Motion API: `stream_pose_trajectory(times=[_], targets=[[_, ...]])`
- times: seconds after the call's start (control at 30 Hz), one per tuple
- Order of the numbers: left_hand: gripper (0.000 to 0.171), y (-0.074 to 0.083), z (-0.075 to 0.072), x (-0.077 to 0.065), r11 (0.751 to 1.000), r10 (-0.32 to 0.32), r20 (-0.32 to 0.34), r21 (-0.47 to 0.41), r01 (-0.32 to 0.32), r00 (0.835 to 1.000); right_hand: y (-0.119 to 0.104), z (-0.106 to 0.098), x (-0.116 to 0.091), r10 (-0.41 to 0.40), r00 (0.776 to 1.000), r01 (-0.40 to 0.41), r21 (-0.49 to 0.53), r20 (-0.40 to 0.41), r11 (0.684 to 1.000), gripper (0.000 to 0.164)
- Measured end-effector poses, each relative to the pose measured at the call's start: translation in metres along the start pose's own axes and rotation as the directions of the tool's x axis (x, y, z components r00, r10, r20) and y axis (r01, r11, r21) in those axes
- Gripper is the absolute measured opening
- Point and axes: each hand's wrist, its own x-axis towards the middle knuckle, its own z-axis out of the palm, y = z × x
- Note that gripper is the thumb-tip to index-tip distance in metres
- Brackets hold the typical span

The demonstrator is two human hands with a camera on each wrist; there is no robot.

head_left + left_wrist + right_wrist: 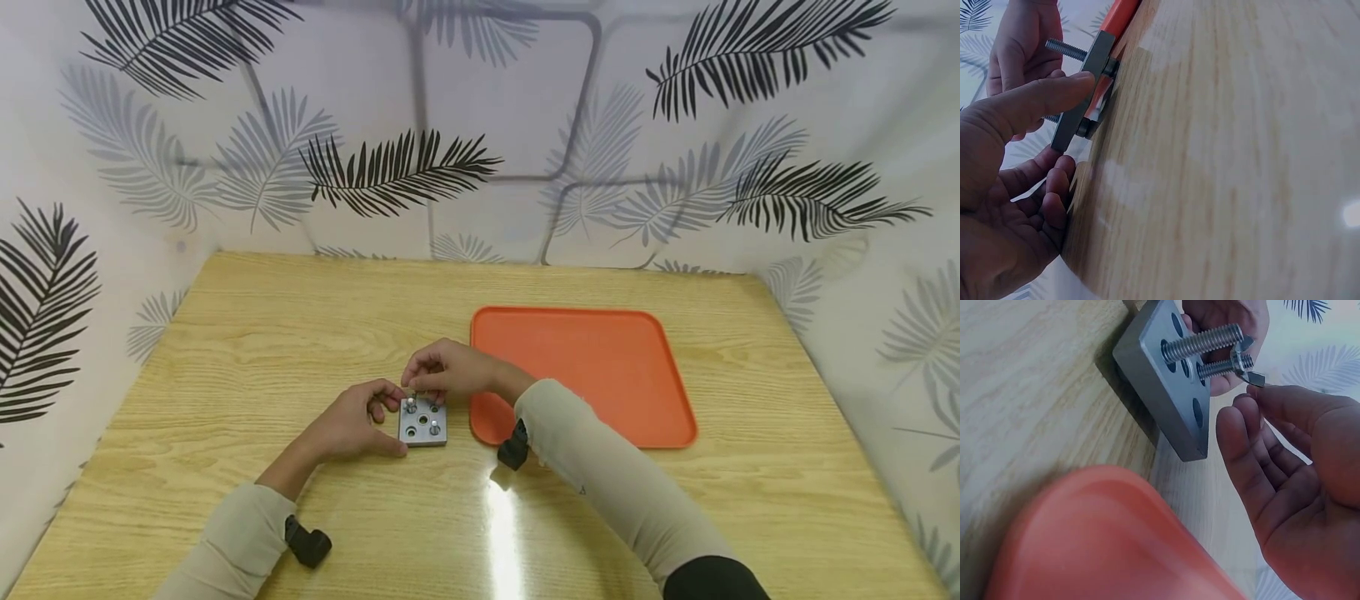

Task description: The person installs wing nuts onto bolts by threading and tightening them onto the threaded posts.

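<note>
A square metal plate [417, 431] with several holes sits on the wooden table, bolts standing up through two of its opposite corners. My left hand [348, 421] grips the plate from the left, thumb at its front corner and fingers near the far corner. One bolt [1204, 345] is bare; the other, farther bolt [1213, 369] carries a wing nut [1240, 361] close to its top end. With thumb and fingertips, my right hand [453, 371] pinches a wing of that nut. Below the plate, dark bolt heads [1110, 67] show in the left wrist view.
An orange tray [660, 375] lies to the right of the plate, partly under my right forearm. Its rounded near corner is close to the plate. Patterned cloth [495, 217] with leaf prints rises behind the table [300, 333] and along both sides.
</note>
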Motion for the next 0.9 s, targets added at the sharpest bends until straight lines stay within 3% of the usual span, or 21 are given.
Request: stream_pose_trajectory(times=[0.47,0.9], targets=[[0.062,0.0006,-0.0015,-0.0005,1.000,-0.004,-0.002,-0.005,0.004,1.000,0.0018,-0.0014,-0.0006,-0.070,0.993,0.068,0.021,0.100,0.997,0.026],[0.063,0.0004,-0.0008,-0.0004,1.000,0.012,0.004,-0.022,-0.012,1.000,0.0039,-0.0012,-0.0025,-0.028,0.999,0.029,-0.050,0.027,0.998,0.012]])
